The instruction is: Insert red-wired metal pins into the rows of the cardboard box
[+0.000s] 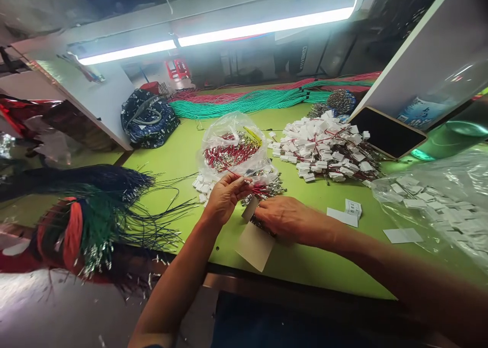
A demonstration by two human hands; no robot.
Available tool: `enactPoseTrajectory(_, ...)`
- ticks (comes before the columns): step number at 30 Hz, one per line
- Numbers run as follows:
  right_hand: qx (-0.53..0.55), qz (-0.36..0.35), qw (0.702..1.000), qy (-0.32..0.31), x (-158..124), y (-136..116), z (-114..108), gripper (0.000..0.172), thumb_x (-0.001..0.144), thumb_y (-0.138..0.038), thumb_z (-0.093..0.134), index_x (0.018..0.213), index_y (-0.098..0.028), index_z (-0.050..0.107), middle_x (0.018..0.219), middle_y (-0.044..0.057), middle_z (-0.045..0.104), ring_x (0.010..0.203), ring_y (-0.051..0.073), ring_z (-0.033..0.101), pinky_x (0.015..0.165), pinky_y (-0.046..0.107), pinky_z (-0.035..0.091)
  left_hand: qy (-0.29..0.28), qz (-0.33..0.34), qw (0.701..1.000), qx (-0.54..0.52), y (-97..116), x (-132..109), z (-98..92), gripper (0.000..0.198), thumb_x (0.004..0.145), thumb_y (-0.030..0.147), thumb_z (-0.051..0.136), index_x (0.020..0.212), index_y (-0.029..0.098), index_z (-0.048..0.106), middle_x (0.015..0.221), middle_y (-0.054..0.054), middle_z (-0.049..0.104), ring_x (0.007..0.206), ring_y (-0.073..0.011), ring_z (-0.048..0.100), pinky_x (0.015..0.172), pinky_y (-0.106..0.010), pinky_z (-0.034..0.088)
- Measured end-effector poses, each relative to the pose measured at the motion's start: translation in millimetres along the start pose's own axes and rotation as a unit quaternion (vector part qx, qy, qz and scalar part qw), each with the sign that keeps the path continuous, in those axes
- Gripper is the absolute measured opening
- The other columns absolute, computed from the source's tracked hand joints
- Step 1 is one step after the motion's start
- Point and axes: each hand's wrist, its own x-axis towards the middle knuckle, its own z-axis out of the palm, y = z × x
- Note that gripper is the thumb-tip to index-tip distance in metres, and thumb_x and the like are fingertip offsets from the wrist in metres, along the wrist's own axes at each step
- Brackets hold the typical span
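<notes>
My left hand (227, 195) is closed in a pinch on a thin red wire (231, 172), just in front of a clear plastic bag (233, 124) full of red wires with metal ends. Close by on the right, my right hand (280, 216) reaches over a small heap of metal-tipped wires (269, 187); its fingertips point down and are hidden, so what they hold cannot be made out. A beige card (256, 246) lies below the hands on the green table (305, 266). White connectors (204, 186) lie left of my left hand.
A big pile of white connectors on red wires (324, 147) stands at the right, beside a dark framed panel (389, 132). Bundles of dark and green wires (95, 221) cover the left edge. A bag of connectors (446, 210) lies far right. Teal wires (244, 104) run along the back.
</notes>
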Motion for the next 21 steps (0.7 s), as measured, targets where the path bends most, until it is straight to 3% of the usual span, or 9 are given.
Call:
enactPoseTrajectory(6, -0.052, -0.012, 0.998, 0.018, 9, -7, 13, 0.022, 0.090, -0.005, 0.040, 0.100, -0.011, 0.059, 0.098, 0.013, 0.063, 0.085, 0.020, 0.060, 0.068, 0.032, 0.044, 0.004, 0.004, 1.000, 0.013, -3, 0, 0.2, 0.037, 0.055, 0.023, 0.082, 0.078, 0.016, 0.054, 0.069, 0.000, 0.069, 0.059, -0.0107, 0.066, 0.060, -0.021, 0.051)
enactPoseTrajectory(14, -0.009, 0.003, 0.999, 0.040, 2, -4, 8, 0.019, 0.090, -0.009, 0.040, 0.090, -0.014, 0.058, 0.078, 0.007, 0.063, 0.070, 0.017, 0.058, 0.060, 0.029, 0.039, 0.012, 0.020, 0.999, 0.042, -1, -5, 4.7, 0.041, 0.050, 0.028, 0.085, 0.074, 0.015, 0.054, 0.071, 0.000, 0.069, 0.057, -0.0093, 0.063, 0.058, -0.021, 0.050)
enactPoseTrajectory(21, -0.076, -0.017, 0.992, 0.100, 10, -7, 34, 0.019, 0.089, -0.007, 0.041, 0.091, -0.014, 0.059, 0.087, 0.009, 0.063, 0.076, 0.020, 0.059, 0.062, 0.031, 0.041, 0.014, 0.026, 0.999, 0.045, -1, -5, 5.6, 0.040, 0.050, 0.027, 0.085, 0.073, 0.014, 0.055, 0.069, 0.001, 0.069, 0.056, -0.0082, 0.062, 0.058, -0.020, 0.049)
